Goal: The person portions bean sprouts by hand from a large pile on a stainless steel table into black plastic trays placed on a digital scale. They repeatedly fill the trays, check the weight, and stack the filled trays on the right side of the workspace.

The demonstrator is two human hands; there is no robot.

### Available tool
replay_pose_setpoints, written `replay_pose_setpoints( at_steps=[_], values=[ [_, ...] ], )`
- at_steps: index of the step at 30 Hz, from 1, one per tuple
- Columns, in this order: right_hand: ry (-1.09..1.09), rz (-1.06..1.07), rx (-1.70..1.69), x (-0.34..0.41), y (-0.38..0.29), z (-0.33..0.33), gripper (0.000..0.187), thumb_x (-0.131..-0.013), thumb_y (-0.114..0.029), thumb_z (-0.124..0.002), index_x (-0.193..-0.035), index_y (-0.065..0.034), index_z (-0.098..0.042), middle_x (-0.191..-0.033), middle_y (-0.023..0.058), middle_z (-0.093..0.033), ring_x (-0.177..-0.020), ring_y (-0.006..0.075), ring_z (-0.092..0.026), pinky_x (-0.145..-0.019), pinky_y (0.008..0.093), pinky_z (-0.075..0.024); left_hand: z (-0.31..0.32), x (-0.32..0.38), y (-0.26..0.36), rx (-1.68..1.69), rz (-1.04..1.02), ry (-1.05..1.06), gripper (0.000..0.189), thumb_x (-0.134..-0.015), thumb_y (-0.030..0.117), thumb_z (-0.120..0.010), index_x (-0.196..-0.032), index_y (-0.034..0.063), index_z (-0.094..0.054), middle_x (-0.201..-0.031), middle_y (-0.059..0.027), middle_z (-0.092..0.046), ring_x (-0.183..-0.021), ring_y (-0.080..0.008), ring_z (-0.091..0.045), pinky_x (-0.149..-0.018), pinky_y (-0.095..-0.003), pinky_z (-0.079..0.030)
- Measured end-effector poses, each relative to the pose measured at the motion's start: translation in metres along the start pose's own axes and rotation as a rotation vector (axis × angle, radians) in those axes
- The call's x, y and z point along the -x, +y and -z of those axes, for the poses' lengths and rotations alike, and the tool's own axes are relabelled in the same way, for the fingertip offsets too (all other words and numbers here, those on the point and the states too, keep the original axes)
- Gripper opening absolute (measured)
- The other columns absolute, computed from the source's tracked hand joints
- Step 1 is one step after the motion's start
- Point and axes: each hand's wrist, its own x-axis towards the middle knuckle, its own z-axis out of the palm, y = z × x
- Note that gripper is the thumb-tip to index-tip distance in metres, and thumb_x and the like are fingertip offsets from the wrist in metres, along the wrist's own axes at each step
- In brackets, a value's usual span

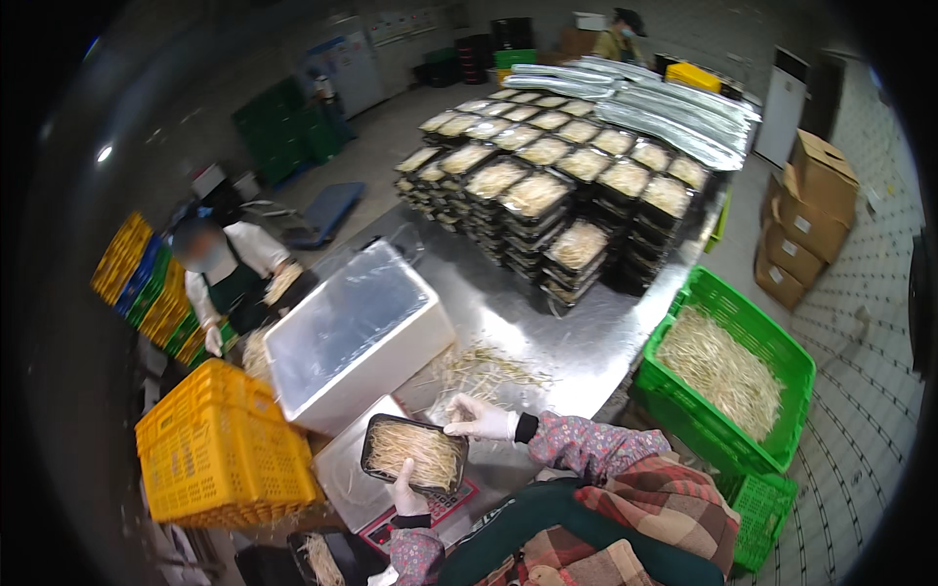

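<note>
A black plastic tray (371, 447) filled with pale bean sprouts (418, 450) is held tilted above a digital weighing scale (348, 480). My left hand (409, 492), in a white glove, grips its near side with the thumb over the sprouts. At the upper right corner of the tray is my gloved right hand (480, 419), its fingers bent. Whether those fingers pinch the rim or only touch it, I cannot tell. Loose sprouts (484, 373) lie scattered on the metal table (484, 300) just beyond my right hand. The tray and my left hand partly cover the scale's red-marked panel (451, 505).
A white foam box (366, 366) covered with clear film stands beyond the scale. Yellow crates (227, 454) are at left, near a co-worker (242, 271) holding a tray. Stacked filled trays (538, 194) occupy the far table. At right is a green crate (795, 381) of sprouts.
</note>
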Motion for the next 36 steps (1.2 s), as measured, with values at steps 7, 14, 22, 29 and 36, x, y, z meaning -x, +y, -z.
replay_pose_setpoints(
  at_steps=[7, 14, 22, 29, 36],
  values=[
    [0.415, 0.131, -0.335, 0.032, -0.013, 0.103, 0.017, -0.086, -0.004, -0.069, -0.092, -0.0105, -0.055, -0.081, -0.0045, -0.057, -0.076, 0.0058, -0.056, -0.069, 0.0239, -0.0489, -0.091, -0.027, -0.032, -0.172, 0.024, -0.418, 0.102, -0.084, 0.016, -0.074, -0.155, 0.0069, -0.002, -0.156, -0.0197, -0.021, -0.139, -0.0287, -0.032, -0.109, -0.0396, -0.038],
    [1.496, 0.512, -0.06, -0.008, -0.015, 0.367, 0.028, -0.078, -0.01, -0.075, -0.094, -0.0043, -0.054, -0.084, -0.0009, -0.054, -0.071, 0.0108, -0.05, -0.065, 0.0272, -0.0453, -0.106, -0.027, -0.015, -0.345, 0.063, -0.35, 0.053, -0.096, 0.017, -0.058, -0.142, 0.001, -0.039, -0.133, -0.0167, -0.056, -0.116, -0.0239, -0.06, -0.092, -0.034, -0.05],
    [0.893, -0.568, 1.56, 0.0, -0.014, 0.462, 0.022, -0.084, -0.026, -0.072, -0.1, -0.0126, -0.065, -0.084, 0.009, -0.071, -0.073, 0.0248, -0.069, -0.063, 0.0411, -0.0557, -0.041, -0.004, -0.028, -0.456, -0.16, 0.036, 0.044, -0.092, 0.013, -0.065, -0.133, 0.0008, -0.052, -0.124, -0.0097, -0.061, -0.112, -0.0178, -0.059, -0.095, -0.0323, -0.048],
    [1.367, 0.18, -0.409, 0.028, 0.018, 0.399, 0.075, -0.098, -0.044, -0.052, -0.146, 0.007, -0.027, -0.144, 0.0233, -0.044, -0.128, 0.0368, -0.049, -0.108, 0.0441, -0.0412, 0.097, 0.053, 0.034, -1.493, -0.907, 0.981, 0.045, -0.077, 0.012, -0.075, -0.119, 0.0059, -0.059, -0.123, -0.0132, -0.055, -0.12, -0.0329, -0.047, -0.104, -0.0452, -0.036],
    [1.023, 0.039, -0.369, 0.0, 0.057, 0.218, 0.027, -0.095, -0.026, -0.059, -0.111, -0.0038, -0.06, -0.083, 0.0019, -0.057, -0.064, 0.011, -0.05, -0.055, 0.0267, -0.0422, 0.238, 0.111, 0.052, -1.681, -0.502, 1.04, 0.022, -0.084, 0.017, -0.068, -0.102, 0.005, -0.068, -0.101, -0.0165, -0.064, -0.1, -0.0369, -0.058, -0.089, -0.0449, -0.046]
  ],
)
